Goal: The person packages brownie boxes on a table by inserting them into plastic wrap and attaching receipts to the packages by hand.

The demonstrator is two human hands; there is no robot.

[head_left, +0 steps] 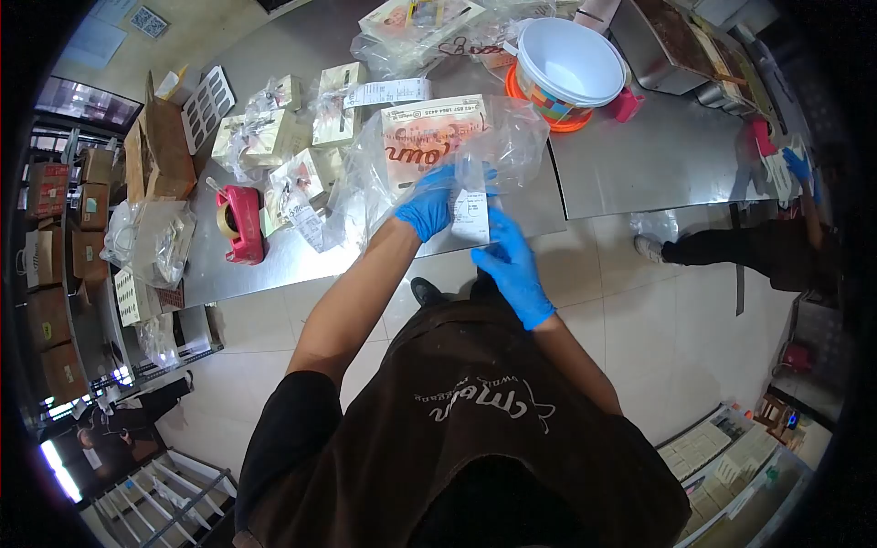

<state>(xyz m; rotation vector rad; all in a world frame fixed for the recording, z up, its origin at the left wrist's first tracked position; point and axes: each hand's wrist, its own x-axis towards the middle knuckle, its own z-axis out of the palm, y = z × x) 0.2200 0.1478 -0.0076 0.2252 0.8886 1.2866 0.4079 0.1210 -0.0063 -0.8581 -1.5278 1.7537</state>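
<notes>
A clear plastic bag (523,146) with a printed cake box (434,137) inside lies at the front edge of the metal table. My left hand (427,206), in a blue glove, is closed on the gathered plastic at the bag's near side. From that gathered part hangs a white printed receipt (470,217). My right hand (516,279), also gloved in blue, has its fingers at the receipt's right edge and its thumb bent below; it appears to pinch the paper there. The fingertips of my left hand are partly hidden behind the plastic.
Several bagged boxes (260,142) with receipts crowd the left of the table (658,173). A red tape dispenser (242,226) stands near the front edge. A white bucket (568,68) is at the back right. Farther right, a co-worker's gloved hand (797,164) shows.
</notes>
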